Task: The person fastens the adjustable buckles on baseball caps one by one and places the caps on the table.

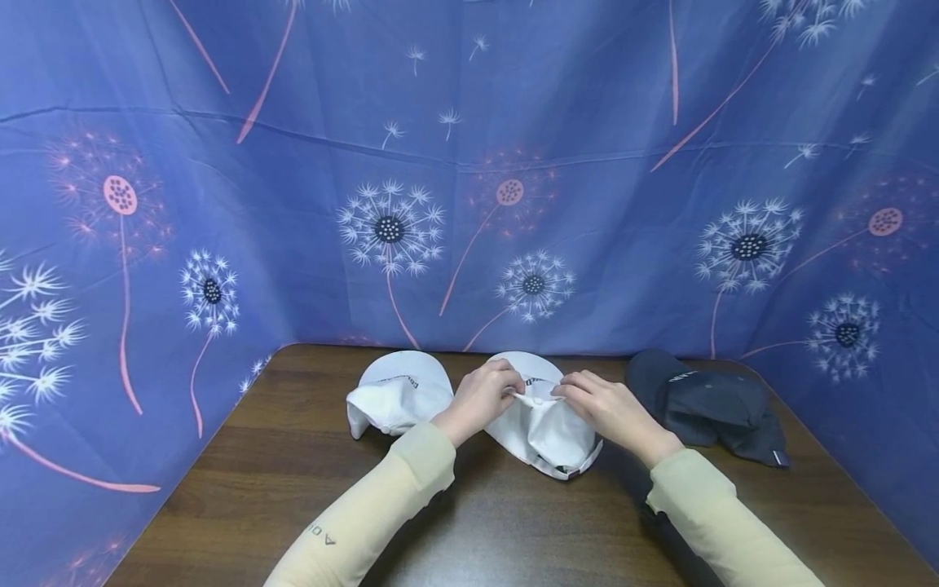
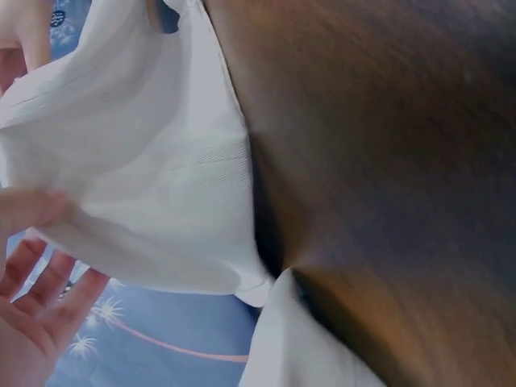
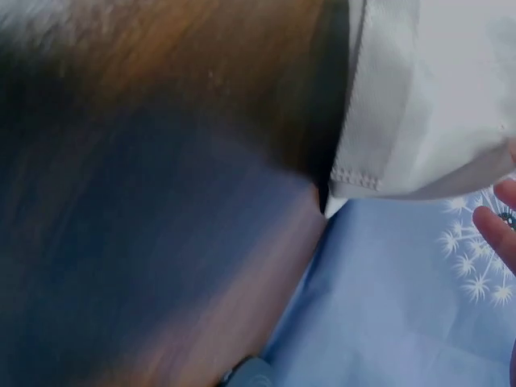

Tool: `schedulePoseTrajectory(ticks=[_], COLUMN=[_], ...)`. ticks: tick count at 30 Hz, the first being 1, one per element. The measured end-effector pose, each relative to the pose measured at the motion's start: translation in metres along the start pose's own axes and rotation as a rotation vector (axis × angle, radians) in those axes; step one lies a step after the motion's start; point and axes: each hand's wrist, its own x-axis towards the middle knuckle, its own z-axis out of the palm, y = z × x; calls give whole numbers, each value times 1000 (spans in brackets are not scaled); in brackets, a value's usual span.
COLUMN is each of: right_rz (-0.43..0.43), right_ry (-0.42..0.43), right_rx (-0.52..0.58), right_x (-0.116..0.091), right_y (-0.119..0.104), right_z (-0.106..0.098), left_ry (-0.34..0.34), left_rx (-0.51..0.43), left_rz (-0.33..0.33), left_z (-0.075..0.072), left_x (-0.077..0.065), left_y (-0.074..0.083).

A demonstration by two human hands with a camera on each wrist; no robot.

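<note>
A white baseball cap (image 1: pixel 561 432) sits in the middle of the row, its brim toward the back and its strap side toward me. My left hand (image 1: pixel 484 398) pinches the cap's crown on the left between thumb and fingers. On the other side, my right hand (image 1: pixel 607 409) pinches the crown too, with the fabric drawn up between the hands. In the left wrist view, the left thumb lies over the white cloth (image 2: pixel 161 161) and the fingers (image 2: pixel 60 298) spread beneath it. The right wrist view catches only fingertips (image 3: pixel 493 230) beside the cap's stitched edge (image 3: pixel 375 113).
Left of the middle cap lies a second white cap (image 1: pixel 396 403), its crown slumped. Dark headwear, with a brim and a small white tag, rests on the right (image 1: pixel 715 403). The brown wooden table (image 1: pixel 293 489) meets blue dandelion-print cloth (image 1: pixel 455 244) at its back and sides.
</note>
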Motion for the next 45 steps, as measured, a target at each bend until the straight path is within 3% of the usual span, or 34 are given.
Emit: schedulePoseTrajectory(ticks=[6, 18, 25, 33, 45], right_rz=[48, 66, 84, 194, 342], right_ry=[-15, -43, -67, -139, -215], right_rx=[27, 13, -35, -120, -220], right_x=[-1, -9, -29, -57, -99], right_y=[5, 15, 32, 46, 65], right_z=[-16, -50, -63, -76, -79], left_ry=[-51, -64, -48, -52, -36], left_rx=[-16, -21, 7, 21, 20], left_rz=[18, 60, 92, 97, 85], left_z=[-14, -37, -34, -22, -5], left_x=[-3, 0, 5, 12, 19], left_y=[4, 26, 39, 51, 60])
